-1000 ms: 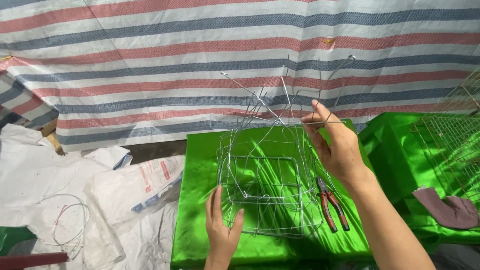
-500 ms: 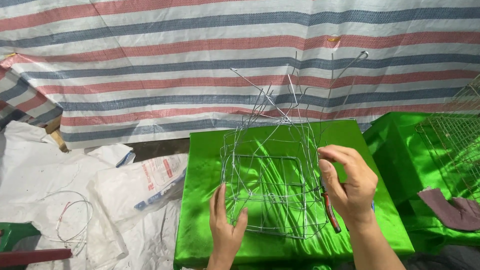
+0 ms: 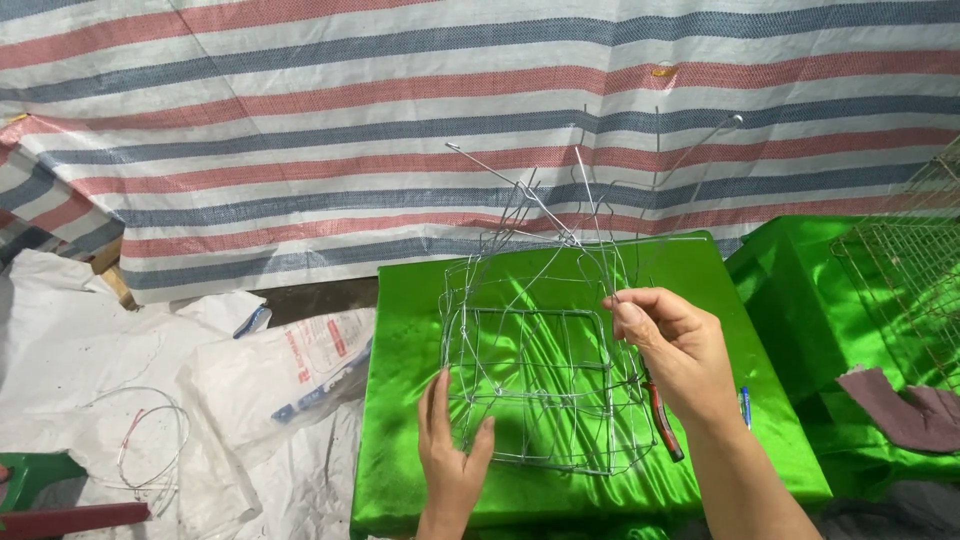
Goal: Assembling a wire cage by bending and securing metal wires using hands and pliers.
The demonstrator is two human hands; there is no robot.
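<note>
Wire cage upright, prongs upward

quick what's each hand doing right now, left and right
Left hand: open, fingers spread flat against the wire cage.
Right hand: closed, pinching a wire on the cage's right side.

One head-worn camera looks steeply down and forward, close over the green-draped table, toward the striped tarpaulin
</note>
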